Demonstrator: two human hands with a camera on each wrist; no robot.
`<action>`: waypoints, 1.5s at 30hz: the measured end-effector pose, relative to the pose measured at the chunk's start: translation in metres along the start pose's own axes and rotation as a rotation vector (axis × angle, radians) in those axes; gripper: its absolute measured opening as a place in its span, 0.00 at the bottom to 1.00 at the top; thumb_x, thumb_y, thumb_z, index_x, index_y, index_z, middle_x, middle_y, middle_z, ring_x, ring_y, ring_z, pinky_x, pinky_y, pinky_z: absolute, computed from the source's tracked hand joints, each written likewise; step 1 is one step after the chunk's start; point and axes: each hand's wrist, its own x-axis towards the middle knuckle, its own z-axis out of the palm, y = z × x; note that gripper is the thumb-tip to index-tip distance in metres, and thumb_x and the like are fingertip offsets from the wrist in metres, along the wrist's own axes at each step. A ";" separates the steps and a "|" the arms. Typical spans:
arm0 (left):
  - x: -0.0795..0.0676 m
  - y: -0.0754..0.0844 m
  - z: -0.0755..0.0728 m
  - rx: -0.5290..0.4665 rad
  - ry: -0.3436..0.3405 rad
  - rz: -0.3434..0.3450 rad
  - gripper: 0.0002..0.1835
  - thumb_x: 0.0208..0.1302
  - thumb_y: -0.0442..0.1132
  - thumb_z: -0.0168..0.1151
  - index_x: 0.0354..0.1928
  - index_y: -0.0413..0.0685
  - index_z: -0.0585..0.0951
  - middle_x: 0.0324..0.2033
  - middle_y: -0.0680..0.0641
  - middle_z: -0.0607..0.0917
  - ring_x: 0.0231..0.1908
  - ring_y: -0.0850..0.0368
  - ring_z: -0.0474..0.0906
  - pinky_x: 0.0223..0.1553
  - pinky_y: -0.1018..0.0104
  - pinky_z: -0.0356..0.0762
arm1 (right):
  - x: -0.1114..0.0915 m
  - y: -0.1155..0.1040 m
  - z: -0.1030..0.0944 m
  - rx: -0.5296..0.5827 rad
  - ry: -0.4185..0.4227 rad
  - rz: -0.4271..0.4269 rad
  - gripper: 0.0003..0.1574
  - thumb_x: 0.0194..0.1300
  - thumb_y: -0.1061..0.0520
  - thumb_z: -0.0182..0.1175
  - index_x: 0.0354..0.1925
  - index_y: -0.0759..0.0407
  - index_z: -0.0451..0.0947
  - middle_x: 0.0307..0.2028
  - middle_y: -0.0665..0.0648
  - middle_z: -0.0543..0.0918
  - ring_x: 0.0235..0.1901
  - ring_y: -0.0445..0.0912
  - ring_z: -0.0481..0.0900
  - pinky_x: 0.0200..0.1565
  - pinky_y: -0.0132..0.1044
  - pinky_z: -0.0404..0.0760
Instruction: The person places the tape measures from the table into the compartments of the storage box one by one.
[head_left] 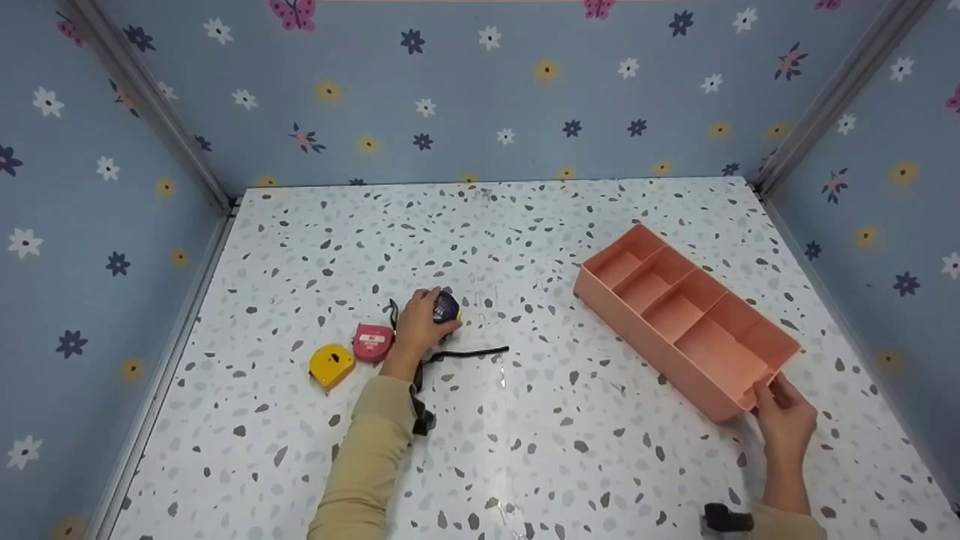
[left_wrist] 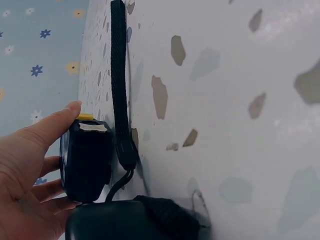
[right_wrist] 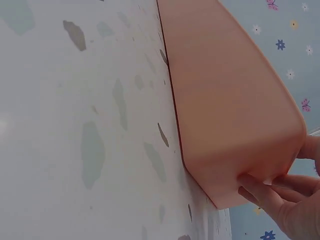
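My left hand (head_left: 421, 324) holds a dark tape measure (head_left: 445, 307) with a yellow button, its thumb and fingers around the case. In the left wrist view the dark tape measure (left_wrist: 86, 160) stands on edge close to the tabletop. A black strap (left_wrist: 119, 75) with a thin cord lies beside it; where the cord attaches is hidden. Just left of this hand are a red tape measure (head_left: 373, 343) and a yellow tape measure (head_left: 331, 365). My right hand (head_left: 785, 416) pinches the near end of a pink divided box (head_left: 652, 337), whose end wall (right_wrist: 220, 175) shows in the right wrist view.
The speckled white tabletop (head_left: 540, 450) carries everything. Flowered blue panels (head_left: 487, 90) enclose its back and both sides, with grey metal posts at the corners. Black wrist-worn pieces (head_left: 726, 517) sit by the sleeves.
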 end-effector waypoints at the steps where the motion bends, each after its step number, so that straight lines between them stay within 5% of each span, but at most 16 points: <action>1: 0.000 0.000 0.000 0.001 -0.002 -0.001 0.38 0.48 0.47 0.68 0.58 0.36 0.67 0.52 0.34 0.69 0.51 0.41 0.67 0.52 0.52 0.65 | 0.001 0.000 0.002 -0.003 -0.008 -0.003 0.35 0.59 0.50 0.57 0.63 0.44 0.58 0.61 0.54 0.64 0.48 0.39 0.72 0.40 0.25 0.75; 8: 0.000 0.000 0.000 -0.012 -0.004 -0.009 0.37 0.48 0.46 0.68 0.59 0.36 0.66 0.53 0.34 0.68 0.52 0.41 0.66 0.53 0.52 0.64 | 0.057 0.042 0.007 -0.015 -0.013 -0.073 0.34 0.56 0.45 0.59 0.60 0.35 0.61 0.61 0.54 0.65 0.49 0.41 0.71 0.27 0.19 0.74; 12: -0.001 -0.001 0.000 -0.020 0.001 -0.008 0.38 0.48 0.46 0.67 0.59 0.36 0.66 0.52 0.35 0.68 0.52 0.41 0.66 0.53 0.52 0.65 | 0.068 0.050 0.012 -0.055 -0.019 -0.109 0.34 0.56 0.43 0.58 0.60 0.34 0.61 0.61 0.53 0.64 0.51 0.43 0.70 0.30 0.20 0.75; 33: -0.001 0.000 0.000 -0.008 0.011 0.012 0.37 0.47 0.45 0.68 0.58 0.34 0.67 0.51 0.33 0.69 0.51 0.40 0.67 0.52 0.51 0.65 | 0.061 0.039 0.042 -0.160 -0.122 -0.210 0.36 0.57 0.40 0.54 0.63 0.36 0.57 0.61 0.55 0.64 0.54 0.45 0.68 0.36 0.23 0.75; 45: -0.001 0.000 0.000 -0.006 0.008 0.015 0.37 0.48 0.45 0.68 0.58 0.35 0.67 0.51 0.34 0.69 0.50 0.41 0.67 0.51 0.52 0.66 | 0.044 0.018 0.054 -0.188 -0.184 -0.278 0.38 0.58 0.44 0.56 0.64 0.50 0.57 0.59 0.62 0.66 0.48 0.43 0.73 0.33 0.26 0.78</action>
